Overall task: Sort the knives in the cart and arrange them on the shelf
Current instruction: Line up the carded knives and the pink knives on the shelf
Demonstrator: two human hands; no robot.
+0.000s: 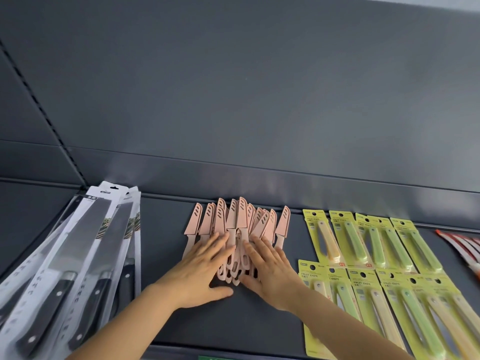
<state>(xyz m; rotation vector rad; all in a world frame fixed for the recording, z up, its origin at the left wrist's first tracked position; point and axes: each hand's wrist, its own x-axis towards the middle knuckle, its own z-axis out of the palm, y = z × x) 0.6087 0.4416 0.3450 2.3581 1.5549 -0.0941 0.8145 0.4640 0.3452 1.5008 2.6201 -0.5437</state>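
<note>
A pile of small pink knives (239,220) is lying in the middle of the frame, on the dark grey shelf (233,326). Each one is wearing a pink cover over its blade, and the covers are pointing toward the grey back wall (233,100). The knives are sitting close together, some are lying on top of others, and they are fanning out a little at the top.

The left hand (204,272) is lying flat on the left side of the pile, with its fingers straight and pressing on the handles. The right hand (271,275) is doing the same on the right side. Both hands are staying flat and are not curling round anything. The two thumbs are reaching toward each other near the handle ends.

On the left of the frame, big knives with black handles (85,255) are lying in long packs, piled on each other, well apart from the pink pile. On the right, yellow-green fruit knife cards (376,255) are lying in two rows, each holding a green or cream knife. At the far right edge, some red and white things (465,242) are peeking in, too cut off to tell what they are
</note>
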